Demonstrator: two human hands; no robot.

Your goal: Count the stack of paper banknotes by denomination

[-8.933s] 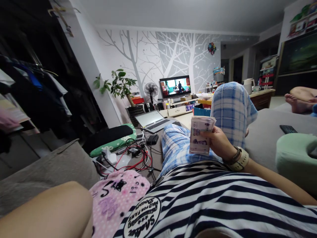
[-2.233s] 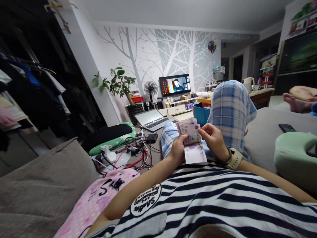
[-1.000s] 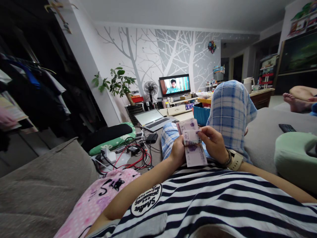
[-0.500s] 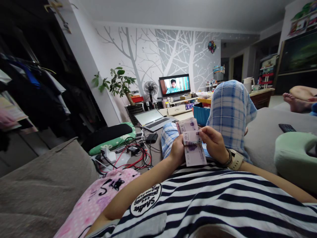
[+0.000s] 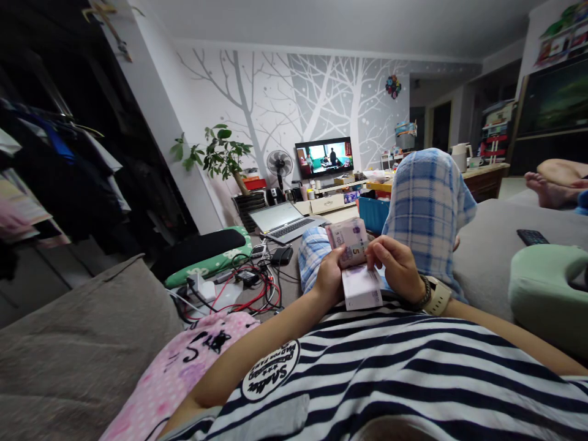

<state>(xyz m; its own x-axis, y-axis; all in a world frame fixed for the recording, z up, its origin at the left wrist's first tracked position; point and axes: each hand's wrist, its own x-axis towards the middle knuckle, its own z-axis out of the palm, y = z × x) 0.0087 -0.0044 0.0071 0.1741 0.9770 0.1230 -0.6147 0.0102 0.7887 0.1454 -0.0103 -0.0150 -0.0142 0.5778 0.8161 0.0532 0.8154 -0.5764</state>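
1. Your left hand (image 5: 329, 277) clamps the stack of banknotes (image 5: 353, 234) by its left edge, thumb across the face; the fingers behind it are hidden.
2. Your right hand (image 5: 395, 264) is at the stack's right side, fingers curled inward; you cannot tell from here whether they pinch a note.
3. The stack is over your lap, its paler lower part slanting down toward your striped shirt (image 5: 367, 367).
4. Your raised plaid knee (image 5: 427, 196) stands beyond your right hand; the open laptop (image 5: 287, 223) is farther off, leftward.
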